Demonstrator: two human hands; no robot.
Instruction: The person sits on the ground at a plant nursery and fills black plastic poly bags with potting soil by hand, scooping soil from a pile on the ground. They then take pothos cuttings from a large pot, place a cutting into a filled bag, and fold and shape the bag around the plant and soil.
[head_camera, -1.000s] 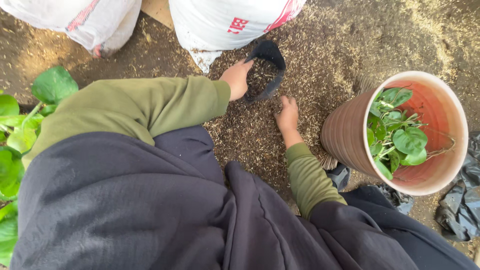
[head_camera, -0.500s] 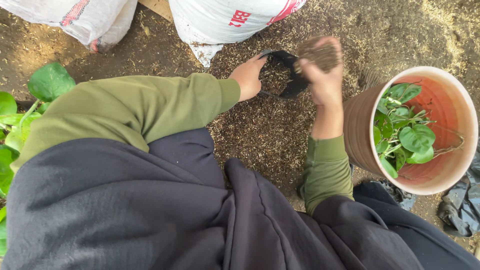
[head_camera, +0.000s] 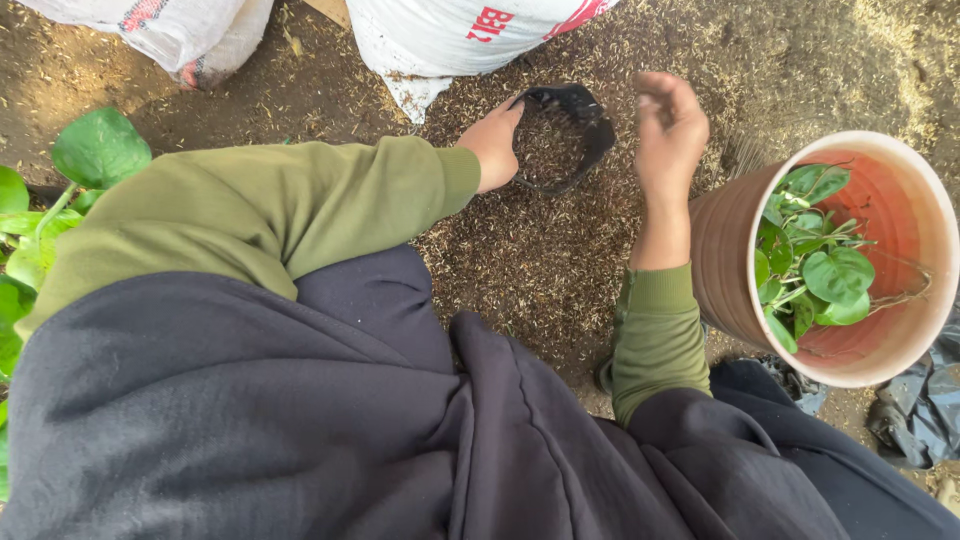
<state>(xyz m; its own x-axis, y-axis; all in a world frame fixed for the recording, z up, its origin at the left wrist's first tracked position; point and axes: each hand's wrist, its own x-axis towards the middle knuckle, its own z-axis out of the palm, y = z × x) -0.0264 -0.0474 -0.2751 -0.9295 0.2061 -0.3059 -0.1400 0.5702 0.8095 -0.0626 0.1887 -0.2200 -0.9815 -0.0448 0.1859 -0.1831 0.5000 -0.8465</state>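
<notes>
A small black grow bag (head_camera: 592, 112) stands open on the ground, partly filled with brown husk mix. My left hand (head_camera: 493, 146) grips its near-left rim and holds the mouth open. My right hand (head_camera: 670, 128) hangs in the air just right of the bag, palm turned toward it, fingers loosely curled, with nothing visible in it. Both arms wear olive green sleeves. A dark garment over my lap fills the lower half of the view.
Loose husk mix (head_camera: 530, 270) covers the ground before me. A terracotta-coloured pot (head_camera: 722, 262) holding green leafy cuttings (head_camera: 815, 270) lies tilted at the right. Two white sacks (head_camera: 440, 40) (head_camera: 190, 40) stand behind. Leafy plants (head_camera: 98, 150) grow at left; black plastic (head_camera: 920, 410) lies at lower right.
My right hand rose from the ground with a handful of husk mix, passed over the bag, and is now beside it with none showing. My left hand stays on the rim.
</notes>
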